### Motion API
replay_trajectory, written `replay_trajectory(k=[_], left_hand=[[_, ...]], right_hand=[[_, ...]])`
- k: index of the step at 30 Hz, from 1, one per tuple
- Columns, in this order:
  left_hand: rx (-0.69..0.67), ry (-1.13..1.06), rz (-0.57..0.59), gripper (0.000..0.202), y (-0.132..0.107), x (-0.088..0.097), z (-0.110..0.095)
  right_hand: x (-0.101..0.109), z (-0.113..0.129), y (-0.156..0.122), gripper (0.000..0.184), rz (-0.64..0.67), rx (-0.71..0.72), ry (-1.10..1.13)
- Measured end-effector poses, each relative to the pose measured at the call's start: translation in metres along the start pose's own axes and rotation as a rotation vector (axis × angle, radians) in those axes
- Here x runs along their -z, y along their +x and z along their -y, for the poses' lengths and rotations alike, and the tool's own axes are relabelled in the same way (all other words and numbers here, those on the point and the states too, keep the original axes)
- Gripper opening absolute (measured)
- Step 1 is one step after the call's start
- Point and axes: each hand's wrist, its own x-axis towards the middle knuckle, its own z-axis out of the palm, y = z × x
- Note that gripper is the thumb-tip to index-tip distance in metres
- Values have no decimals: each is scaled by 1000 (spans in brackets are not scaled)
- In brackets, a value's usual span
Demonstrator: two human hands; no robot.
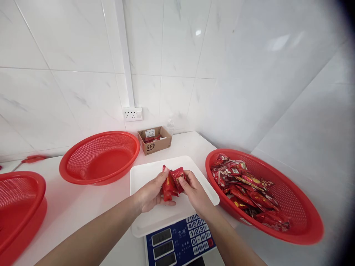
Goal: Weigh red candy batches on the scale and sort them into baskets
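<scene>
Over the white tray (146,218) of a digital scale (180,240), my left hand (152,191) is closed around small red snack packets (168,187). My right hand (195,190) pinches another red packet (177,174) between thumb and fingers, right beside those in the left. The packets in the two hands overlap, so I cannot tell exactly how many there are. To the right, a red plastic basket (302,192) holds a heap of red snack packets (249,188).
An unfilled-looking red basket (105,159) stands left of the scale, and another (22,207) is cut off at the left edge. Behind the tray sits a cardboard box (155,144) with red packets inside. A wall socket (133,114) is above the table.
</scene>
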Motion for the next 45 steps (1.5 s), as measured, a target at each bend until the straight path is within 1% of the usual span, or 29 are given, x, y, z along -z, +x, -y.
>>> replay_trajectory(k=[2,4,6,9,12,14,16,18,21,23,26,28,31,34,40,45], left_hand=[[-6,1,6,52,0,0,1],[-16,1,-11,48,0,1,2],[-22,-16,-33,47,0,3,3],[-37,-44,-54,46,-1,6,4],[-45,-45,-50,46,-1,7,5],[-44,-31,-37,48,-1,6,5],[-47,-18,-32,49,0,5,6],[-59,-3,-42,50,-1,4,5],[-80,38,-53,50,-6,4,3],[-93,53,-31,54,-9,5,1],[-98,59,22,66,-12,4,-1],[-116,66,19,71,-12,3,-2],[-147,59,-32,71,-11,2,-1],[-147,48,-62,66,-11,1,-2],[-144,24,-42,59,-11,4,-2],[-101,-65,-42,64,-10,15,-4]], right_hand=[[0,1,0,33,0,42,-55],[1,1,1,34,-18,44,-55],[2,0,2,36,-51,9,-2],[3,-2,3,38,-92,-58,135],[0,1,2,37,-102,-63,213],[-4,5,0,37,-92,-39,191],[-7,9,-1,37,-85,-15,122],[-9,11,-2,38,-84,-5,81],[-9,13,-2,38,-88,-23,147],[-8,14,-2,37,-69,-49,221],[-5,15,-2,35,36,-103,304],[-3,15,-1,33,65,-102,320],[-2,13,1,31,-1,-77,308],[-3,10,2,33,-58,-77,338],[-1,5,5,35,-145,-91,401],[7,5,10,34,-248,-115,488]])
